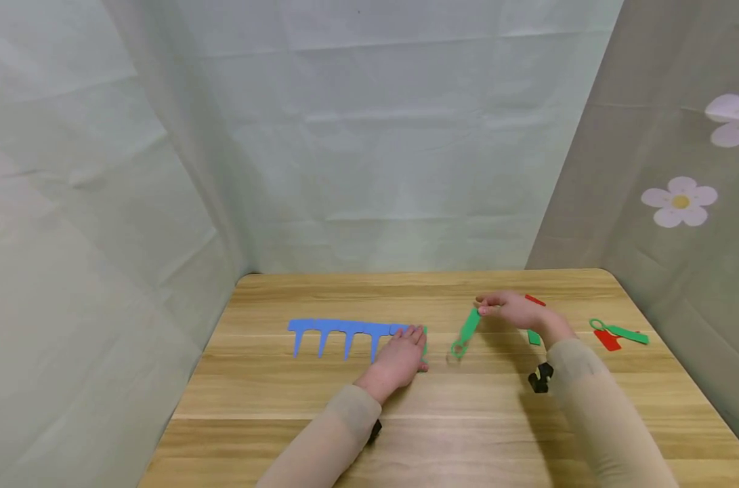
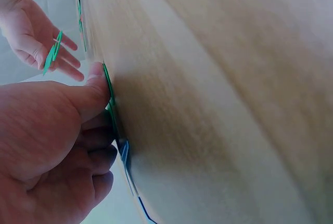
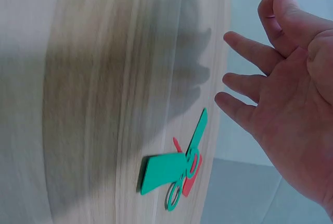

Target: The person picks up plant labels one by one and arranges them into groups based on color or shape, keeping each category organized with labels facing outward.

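A row of flat blue pieces with pointed legs [image 1: 339, 327] lies on the wooden table, left of centre. My left hand [image 1: 398, 356] rests palm down over the row's right end, its fingers pressing on the pieces. A green piece [image 1: 426, 333] shows beside its fingertips, and in the left wrist view the thumb touches that green edge [image 2: 109, 86]. Above the table, my right hand [image 1: 512, 310] pinches a thin green strip with a ring end [image 1: 469, 325] between thumb and forefinger. The other right fingers are spread, as the right wrist view shows.
Beyond and below the right hand lie a red strip [image 1: 535, 300] and a small green piece [image 1: 534, 337]. Farther right, a green ringed piece [image 1: 628, 333] overlaps a red piece [image 1: 607, 340]. Pale cloth walls [image 1: 406, 169] stand behind and beside the table.
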Available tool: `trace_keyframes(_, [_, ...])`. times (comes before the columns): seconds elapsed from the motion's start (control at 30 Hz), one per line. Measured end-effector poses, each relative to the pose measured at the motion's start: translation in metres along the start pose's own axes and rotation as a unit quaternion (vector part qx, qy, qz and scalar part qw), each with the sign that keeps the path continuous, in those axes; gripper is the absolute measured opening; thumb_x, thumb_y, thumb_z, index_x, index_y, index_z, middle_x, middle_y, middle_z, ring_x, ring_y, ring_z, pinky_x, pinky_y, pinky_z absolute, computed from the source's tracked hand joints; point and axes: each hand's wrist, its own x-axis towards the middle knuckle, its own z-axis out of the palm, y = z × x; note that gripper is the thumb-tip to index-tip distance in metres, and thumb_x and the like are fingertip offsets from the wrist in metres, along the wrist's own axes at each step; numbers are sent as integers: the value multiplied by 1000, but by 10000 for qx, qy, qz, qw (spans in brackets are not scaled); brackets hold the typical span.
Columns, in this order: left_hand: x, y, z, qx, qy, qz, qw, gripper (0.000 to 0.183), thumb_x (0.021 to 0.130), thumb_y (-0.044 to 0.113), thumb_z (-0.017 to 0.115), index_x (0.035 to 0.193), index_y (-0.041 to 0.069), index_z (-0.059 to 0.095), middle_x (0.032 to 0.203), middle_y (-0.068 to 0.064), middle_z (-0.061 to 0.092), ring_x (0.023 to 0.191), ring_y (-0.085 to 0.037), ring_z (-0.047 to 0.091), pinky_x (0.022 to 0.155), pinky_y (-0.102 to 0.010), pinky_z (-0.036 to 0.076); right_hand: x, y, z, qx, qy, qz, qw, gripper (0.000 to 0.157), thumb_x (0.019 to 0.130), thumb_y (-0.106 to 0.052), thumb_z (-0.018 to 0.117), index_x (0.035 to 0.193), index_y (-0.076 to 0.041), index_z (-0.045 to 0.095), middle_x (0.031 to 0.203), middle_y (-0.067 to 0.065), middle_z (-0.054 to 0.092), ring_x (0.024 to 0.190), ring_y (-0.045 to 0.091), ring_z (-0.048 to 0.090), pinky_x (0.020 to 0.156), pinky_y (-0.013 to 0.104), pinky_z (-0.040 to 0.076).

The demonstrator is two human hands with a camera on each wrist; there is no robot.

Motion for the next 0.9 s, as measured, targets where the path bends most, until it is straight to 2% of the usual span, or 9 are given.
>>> trace_keyframes(0.1, [1,-1,2,46,18,9,10000,73,108,46,58,166,5,39,174,-7,30,162,-22,24,131,-39,24,2,-3,6,-114,51,-90,9999,43,114,-26,55,142,4,65,167,31,32,154,56,25,120,69,32])
trace_keyframes(0.17, [2,-1,3,104,29,5,9999,73,108,46,58,166,5,39,174,-7,30,162,-22,25,131,-39,24,4,-5,9,-238,114,-172,9995,41,113,-26,56,139,3,67,167,31,33,155,58,21,121,71,28])
trace_keyframes(0.3, [2,-1,4,176,78,8,9998,73,108,47,58,165,6,40,174,-7,31,161,-22,26,130,-39,25,9,-7,15,-588,190,-317,9976,34,113,-28,56,123,-1,73,166,32,35,154,63,12,121,77,18])
trace_keyframes(0.4, [1,0,3,175,78,19,9998,72,108,46,58,165,6,40,174,-7,31,161,-22,26,130,-39,25,13,-8,19,-696,221,-280,9969,30,113,-29,56,116,-6,74,166,30,36,156,61,9,122,77,14])
trace_keyframes(0.6, [-1,1,-1,113,23,6,9999,71,109,46,57,165,5,40,174,-7,31,162,-23,25,131,-40,24,21,-12,26,-655,108,-126,9977,30,114,-27,53,116,-5,74,169,30,31,158,58,2,124,75,11])
trace_keyframes(0.77, [0,1,-1,98,6,-20,9999,72,108,46,57,166,6,39,174,-6,30,162,-22,25,131,-39,24,26,-18,32,-855,58,-67,9963,36,114,-29,54,129,-2,73,170,29,29,159,57,1,123,76,13])
trace_keyframes(0.9, [0,1,-1,82,-6,-50,10000,72,108,46,58,166,7,39,175,-6,30,162,-22,25,131,-38,24,29,-25,35,-926,-70,-109,9956,33,113,-28,55,127,-3,73,171,29,27,159,56,-2,125,74,12])
